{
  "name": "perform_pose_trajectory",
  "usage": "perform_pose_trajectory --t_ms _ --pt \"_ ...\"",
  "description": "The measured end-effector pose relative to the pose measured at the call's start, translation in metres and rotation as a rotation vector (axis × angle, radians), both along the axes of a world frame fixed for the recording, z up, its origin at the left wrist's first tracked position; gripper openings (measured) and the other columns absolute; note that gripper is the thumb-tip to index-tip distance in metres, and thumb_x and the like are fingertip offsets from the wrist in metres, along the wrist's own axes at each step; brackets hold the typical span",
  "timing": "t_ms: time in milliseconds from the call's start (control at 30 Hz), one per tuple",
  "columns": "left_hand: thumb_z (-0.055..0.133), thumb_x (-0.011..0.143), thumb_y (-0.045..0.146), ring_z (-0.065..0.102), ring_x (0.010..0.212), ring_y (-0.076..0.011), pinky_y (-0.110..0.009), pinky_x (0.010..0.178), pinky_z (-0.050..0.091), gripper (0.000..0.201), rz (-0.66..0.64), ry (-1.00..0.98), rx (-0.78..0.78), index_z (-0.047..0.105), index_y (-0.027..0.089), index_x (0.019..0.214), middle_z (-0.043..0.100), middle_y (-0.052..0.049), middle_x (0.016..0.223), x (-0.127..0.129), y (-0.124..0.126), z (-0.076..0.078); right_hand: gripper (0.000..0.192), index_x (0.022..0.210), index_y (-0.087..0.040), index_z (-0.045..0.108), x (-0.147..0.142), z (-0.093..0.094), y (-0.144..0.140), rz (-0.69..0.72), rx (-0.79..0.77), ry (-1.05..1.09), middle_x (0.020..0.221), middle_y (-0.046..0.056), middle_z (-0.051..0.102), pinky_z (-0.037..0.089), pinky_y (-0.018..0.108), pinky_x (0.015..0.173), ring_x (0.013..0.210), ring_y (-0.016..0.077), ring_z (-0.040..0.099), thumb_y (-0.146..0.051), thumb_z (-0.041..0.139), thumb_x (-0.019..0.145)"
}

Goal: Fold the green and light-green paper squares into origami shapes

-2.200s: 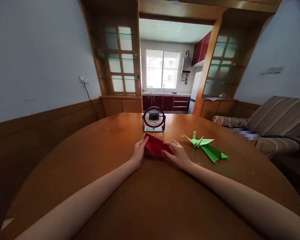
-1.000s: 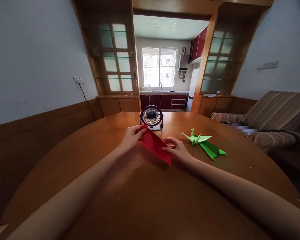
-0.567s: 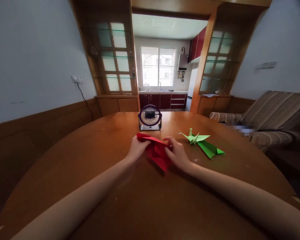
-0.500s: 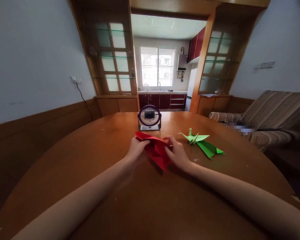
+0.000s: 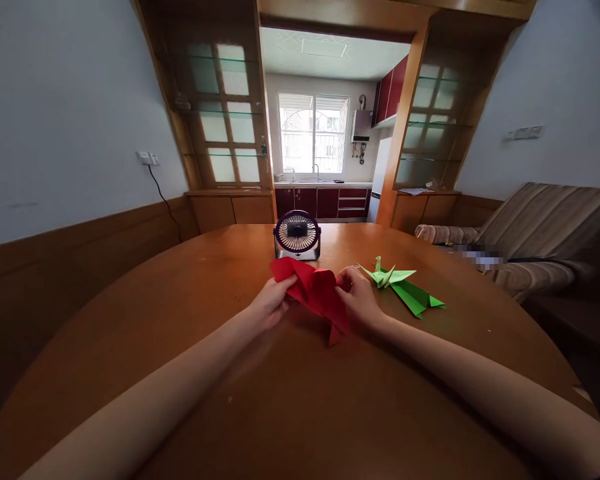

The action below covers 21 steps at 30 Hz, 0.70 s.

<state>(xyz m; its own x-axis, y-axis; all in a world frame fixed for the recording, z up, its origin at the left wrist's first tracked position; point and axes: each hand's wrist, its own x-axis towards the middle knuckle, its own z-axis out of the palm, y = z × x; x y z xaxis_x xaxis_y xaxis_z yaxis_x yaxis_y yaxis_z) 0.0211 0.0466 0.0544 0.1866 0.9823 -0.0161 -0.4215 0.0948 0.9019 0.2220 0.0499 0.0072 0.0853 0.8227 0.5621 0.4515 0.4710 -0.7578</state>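
Since the earlier frames we have lifted the red paper off the wooden table and drawn it a little up between our hands; before, it lay flatter under our fingers, and now it stands raised and creased, with one pointed corner hanging down toward the tabletop. Our view has drifted slightly as well, so the fan sits a touch further left than it did.

Our left hand is closed on the near left edge of the red paper, the fingers curled over the fold and the thumb underneath as far as we can tell. Our right hand grips the right side of the same sheet, fingers bent around it and pinching the paper against the thumb. Both forearms stretch out from the near rim of the table.

We take the small desk fan as our landmark. It stands upright on the table, facing us. The red paper is just in front of the fan, on our side of it, close but not touching as far as we can see. To the right of the fan, and a little nearer to us, lies a green folded paper crane with a second green folded piece beside it, both flat on the table and just beyond our right hand. Behind the fan a doorway opens onto a kitchen with a window, and far to the right of the fan a striped sofa stands against the wall.
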Motion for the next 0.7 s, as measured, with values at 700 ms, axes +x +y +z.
perform_pose_trajectory --t_ms 700 --pt "0.064 0.050 0.002 0.067 0.058 -0.0213 -0.032 0.058 0.057 0.026 0.198 0.099 -0.003 0.058 0.014 0.072 0.066 -0.002 0.060 -0.025 0.026 0.000 0.032 0.082 -0.018 0.071 0.010 0.008 0.014 0.394 -0.400 0.470 0.080 0.001 0.070 0.053 0.027 0.070 0.069 0.0120 0.064 -0.016 0.078 0.051"
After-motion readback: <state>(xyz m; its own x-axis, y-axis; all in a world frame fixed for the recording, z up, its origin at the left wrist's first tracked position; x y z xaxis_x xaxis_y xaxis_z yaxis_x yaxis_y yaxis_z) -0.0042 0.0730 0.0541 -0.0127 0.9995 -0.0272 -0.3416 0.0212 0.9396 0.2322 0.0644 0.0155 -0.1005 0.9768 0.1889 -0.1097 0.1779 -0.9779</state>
